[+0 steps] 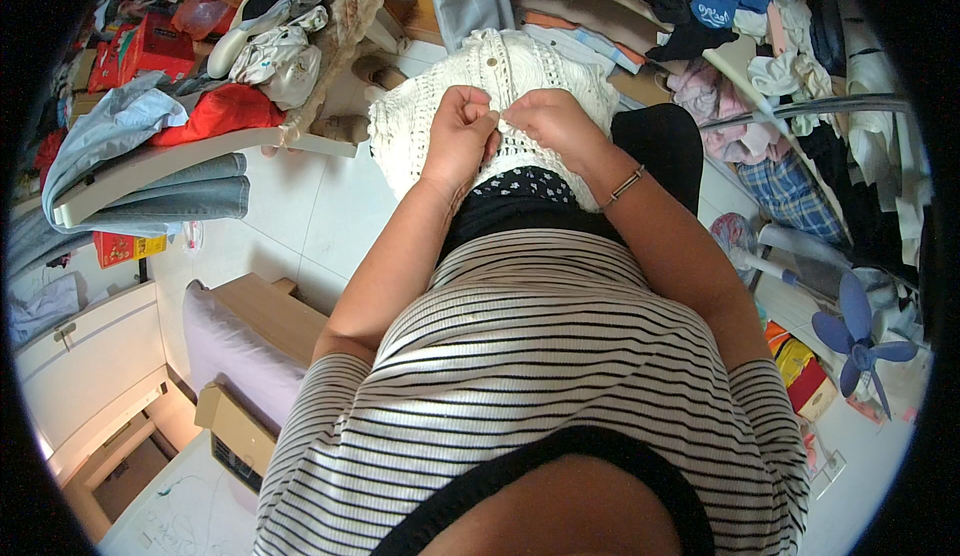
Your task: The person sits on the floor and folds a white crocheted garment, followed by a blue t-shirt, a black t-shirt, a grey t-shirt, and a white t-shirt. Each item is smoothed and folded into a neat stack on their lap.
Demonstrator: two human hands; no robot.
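A cream openwork knit garment [405, 121] with a button placket lies spread across my lap. One brown button [492, 62] shows on the placket beyond my fingers. My left hand [461, 136] pinches the placket between thumb and fingers. Close against it, the fingertips of my right hand [551, 125] grip the placket from the other side. Whatever small part sits between the fingertips is hidden. Under the garment's near edge, dark floral fabric [525, 183] shows over my black trousers.
On the left, a white-edged table [180, 170] bears heaped clothes, a red cloth [225, 113] and a red box [154, 50]. Jeans [187, 192] hang below it. More clothes pile up at right, near a blue-bladed fan [859, 350]. An open cardboard box [240, 428] stands behind at left.
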